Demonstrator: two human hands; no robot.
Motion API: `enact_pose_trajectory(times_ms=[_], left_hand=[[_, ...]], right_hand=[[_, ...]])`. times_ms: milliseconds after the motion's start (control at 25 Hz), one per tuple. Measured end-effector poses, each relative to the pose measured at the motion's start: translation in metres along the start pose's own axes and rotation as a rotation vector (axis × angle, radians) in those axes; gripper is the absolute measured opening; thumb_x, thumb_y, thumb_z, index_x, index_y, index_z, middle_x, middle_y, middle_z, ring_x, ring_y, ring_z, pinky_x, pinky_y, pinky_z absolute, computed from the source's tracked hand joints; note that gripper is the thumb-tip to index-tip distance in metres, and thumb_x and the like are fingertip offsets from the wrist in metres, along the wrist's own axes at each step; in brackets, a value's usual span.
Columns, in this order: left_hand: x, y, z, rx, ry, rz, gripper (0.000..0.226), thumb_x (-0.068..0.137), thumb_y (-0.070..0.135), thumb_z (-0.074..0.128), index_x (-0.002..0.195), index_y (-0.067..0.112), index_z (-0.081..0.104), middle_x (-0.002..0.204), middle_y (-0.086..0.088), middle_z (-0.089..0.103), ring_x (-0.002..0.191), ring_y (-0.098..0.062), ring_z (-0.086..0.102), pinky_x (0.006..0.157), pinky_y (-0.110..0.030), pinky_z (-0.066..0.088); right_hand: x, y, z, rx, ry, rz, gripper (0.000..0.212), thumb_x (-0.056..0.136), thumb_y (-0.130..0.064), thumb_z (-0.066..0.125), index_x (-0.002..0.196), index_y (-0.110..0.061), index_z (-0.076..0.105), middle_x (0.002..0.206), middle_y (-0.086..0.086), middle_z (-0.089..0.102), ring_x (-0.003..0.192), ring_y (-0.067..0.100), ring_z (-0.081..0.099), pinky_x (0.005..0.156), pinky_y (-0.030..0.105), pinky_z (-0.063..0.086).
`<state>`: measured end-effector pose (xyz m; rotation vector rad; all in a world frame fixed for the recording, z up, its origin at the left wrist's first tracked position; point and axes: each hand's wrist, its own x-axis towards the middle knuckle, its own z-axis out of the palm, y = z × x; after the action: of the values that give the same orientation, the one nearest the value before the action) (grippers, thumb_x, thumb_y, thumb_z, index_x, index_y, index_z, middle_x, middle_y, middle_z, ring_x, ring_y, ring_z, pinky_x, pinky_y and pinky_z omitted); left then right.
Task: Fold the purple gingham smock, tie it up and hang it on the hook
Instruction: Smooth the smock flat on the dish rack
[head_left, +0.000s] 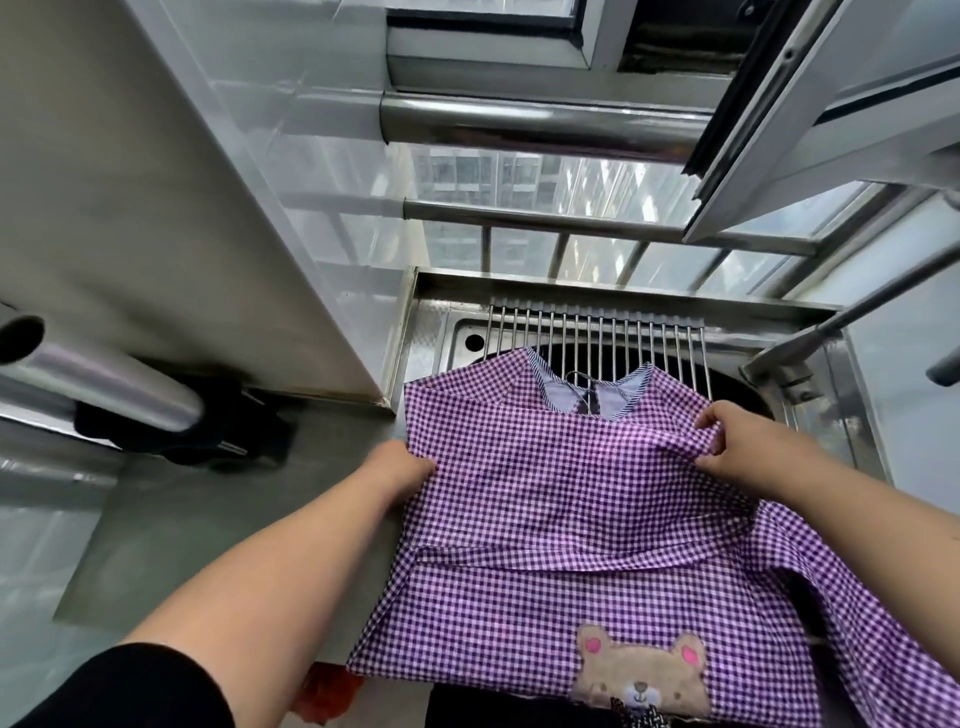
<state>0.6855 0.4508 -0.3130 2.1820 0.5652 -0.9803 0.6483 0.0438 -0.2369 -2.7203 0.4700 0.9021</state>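
Observation:
The purple gingham smock (561, 519) lies spread over the steel counter and the sink, collar at the far end, a brown bear patch near me. Its left side is folded inward. My left hand (400, 467) grips the smock's left edge near the shoulder. My right hand (748, 447) pinches a bunch of fabric at the right shoulder, with the right sleeve trailing down toward me. No hook is visible.
A wire rack (597, 332) lies across the sink (462, 338) under the collar. A white wall panel (156, 208) stands at left, with a metal tube (104, 379) and dark object (182, 431) below it. Window bars (571, 218) and an open window frame (779, 130) lie ahead.

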Motion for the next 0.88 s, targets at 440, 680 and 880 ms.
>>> enact_pose_trajectory(times_ms=[440, 680, 880], left_hand=[[-0.003, 0.01, -0.004, 0.234, 0.23, -0.043, 0.059, 0.087, 0.036, 0.071, 0.136, 0.012, 0.047, 0.131, -0.012, 0.057, 0.115, -0.033, 0.059, 0.101, -0.048, 0.052], [-0.028, 0.073, 0.043, 0.709, 0.057, 0.513, 0.05, 0.091, 0.047, 0.066, 0.138, 0.039, 0.052, 0.146, 0.0, 0.046, 0.135, -0.024, 0.046, 0.117, -0.05, 0.04], [-0.055, 0.115, 0.09, 0.913, -0.227, 0.769, 0.044, 0.095, 0.033, 0.065, 0.138, 0.039, 0.058, 0.15, 0.008, 0.049, 0.136, -0.017, 0.049, 0.117, -0.044, 0.042]], right_hand=[[-0.005, 0.044, 0.054, -0.194, -0.059, 0.034, 0.058, 0.095, -0.033, 0.061, 0.151, -0.033, 0.046, 0.157, 0.003, 0.04, 0.139, 0.027, 0.048, 0.115, 0.045, 0.044], [-0.013, 0.09, 0.044, -0.071, 0.048, 0.205, 0.055, 0.094, -0.025, 0.049, 0.149, -0.028, 0.047, 0.151, 0.007, 0.045, 0.134, 0.031, 0.051, 0.111, 0.05, 0.046], [-0.03, 0.135, 0.048, -0.124, 0.008, 0.323, 0.056, 0.092, -0.026, 0.05, 0.148, -0.024, 0.045, 0.151, 0.012, 0.045, 0.138, 0.035, 0.047, 0.113, 0.047, 0.042]])
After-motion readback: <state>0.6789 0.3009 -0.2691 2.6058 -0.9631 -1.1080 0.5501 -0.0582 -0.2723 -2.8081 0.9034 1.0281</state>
